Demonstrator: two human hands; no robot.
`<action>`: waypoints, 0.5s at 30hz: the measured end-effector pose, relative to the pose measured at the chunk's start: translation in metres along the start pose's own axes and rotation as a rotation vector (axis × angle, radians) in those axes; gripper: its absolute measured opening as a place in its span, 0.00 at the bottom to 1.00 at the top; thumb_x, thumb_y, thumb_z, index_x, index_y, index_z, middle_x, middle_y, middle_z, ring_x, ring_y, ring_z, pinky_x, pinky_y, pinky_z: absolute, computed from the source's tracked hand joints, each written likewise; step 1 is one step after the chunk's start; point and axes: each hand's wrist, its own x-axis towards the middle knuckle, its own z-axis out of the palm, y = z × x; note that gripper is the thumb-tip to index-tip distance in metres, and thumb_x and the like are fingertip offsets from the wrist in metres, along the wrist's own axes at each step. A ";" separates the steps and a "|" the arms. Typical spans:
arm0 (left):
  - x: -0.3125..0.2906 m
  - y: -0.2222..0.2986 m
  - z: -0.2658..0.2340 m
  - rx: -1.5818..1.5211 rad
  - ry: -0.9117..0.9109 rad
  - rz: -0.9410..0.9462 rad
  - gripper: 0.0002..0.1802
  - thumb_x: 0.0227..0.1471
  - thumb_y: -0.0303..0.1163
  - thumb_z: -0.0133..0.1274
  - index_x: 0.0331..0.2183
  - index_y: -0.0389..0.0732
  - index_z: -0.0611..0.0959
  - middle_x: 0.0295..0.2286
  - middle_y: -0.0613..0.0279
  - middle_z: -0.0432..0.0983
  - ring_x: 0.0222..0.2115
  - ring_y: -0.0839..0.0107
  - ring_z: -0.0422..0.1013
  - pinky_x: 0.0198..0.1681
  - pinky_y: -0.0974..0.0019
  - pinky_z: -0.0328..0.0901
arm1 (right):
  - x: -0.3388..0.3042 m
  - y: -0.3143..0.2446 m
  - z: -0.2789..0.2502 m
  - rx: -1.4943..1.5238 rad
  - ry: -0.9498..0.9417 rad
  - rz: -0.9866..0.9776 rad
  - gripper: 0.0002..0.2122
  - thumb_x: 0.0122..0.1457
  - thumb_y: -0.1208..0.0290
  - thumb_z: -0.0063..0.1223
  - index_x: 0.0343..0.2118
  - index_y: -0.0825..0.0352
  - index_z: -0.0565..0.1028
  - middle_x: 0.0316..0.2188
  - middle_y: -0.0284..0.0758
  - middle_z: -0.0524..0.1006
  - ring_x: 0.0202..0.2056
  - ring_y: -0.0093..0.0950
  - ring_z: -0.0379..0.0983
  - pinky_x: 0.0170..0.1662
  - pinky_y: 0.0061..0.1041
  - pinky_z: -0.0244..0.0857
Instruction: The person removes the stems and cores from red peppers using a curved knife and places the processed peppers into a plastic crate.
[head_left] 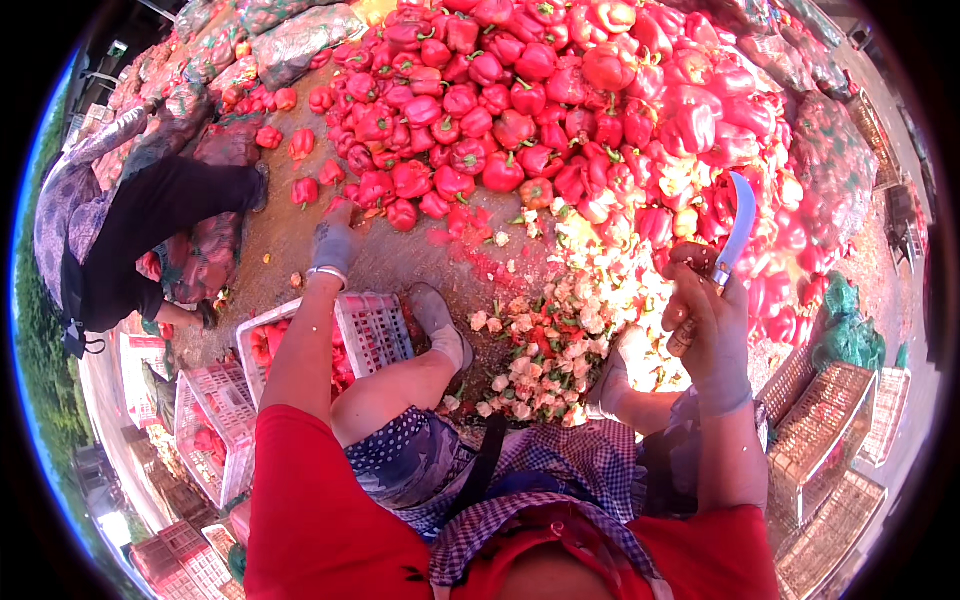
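Note:
My right hand (705,325), gloved at the wrist with bare fingers, is closed round the handle of a knife (740,225). Its curved blade points up, in front of the sunlit side of a heap of red bell peppers (485,110). Far to the left, my left hand (334,245) in a grey glove reaches to the loose peppers at the heap's left edge. Its fingertips blend with the red there, so their grip is unclear. Between my feet lies a mound of cut-out pepper cores (540,360) with pale seeds and green stems.
Below my left forearm stands a white plastic crate (375,325) containing red pieces. More crates (215,425) are stacked at left, others (825,420) at right. Filled mesh sacks (835,170) border the heap. Another person (130,225) bends over at far left.

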 end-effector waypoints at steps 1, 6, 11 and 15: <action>0.020 0.009 0.024 -0.019 0.010 0.028 0.23 0.46 0.39 0.61 0.44 0.42 0.78 0.38 0.48 0.78 0.40 0.50 0.74 0.43 0.54 0.68 | 0.000 -0.004 0.000 -0.020 0.005 0.054 0.08 0.58 0.74 0.53 0.39 0.71 0.74 0.22 0.32 0.73 0.16 0.15 0.64 0.17 0.13 0.55; 0.105 0.065 0.133 -0.186 0.004 0.020 0.29 0.45 0.37 0.61 0.50 0.40 0.75 0.44 0.44 0.75 0.46 0.48 0.71 0.49 0.54 0.66 | 0.013 -0.002 -0.002 -0.205 0.097 0.035 0.11 0.58 0.70 0.51 0.38 0.74 0.73 0.25 0.32 0.73 0.16 0.16 0.63 0.19 0.16 0.54; 0.159 0.109 0.178 -0.249 -0.011 0.036 0.33 0.45 0.36 0.60 0.53 0.38 0.72 0.49 0.42 0.71 0.50 0.50 0.68 0.53 0.55 0.64 | 0.020 -0.002 0.006 -0.123 0.137 0.137 0.08 0.56 0.71 0.52 0.37 0.69 0.72 0.19 0.29 0.69 0.12 0.17 0.59 0.15 0.17 0.51; 0.192 0.094 0.225 -0.189 0.062 0.064 0.38 0.41 0.37 0.62 0.54 0.38 0.69 0.50 0.42 0.68 0.51 0.49 0.66 0.55 0.55 0.61 | 0.033 0.012 0.011 -0.569 0.097 -0.018 0.10 0.58 0.70 0.47 0.38 0.71 0.69 0.15 0.30 0.66 0.11 0.16 0.58 0.13 0.16 0.49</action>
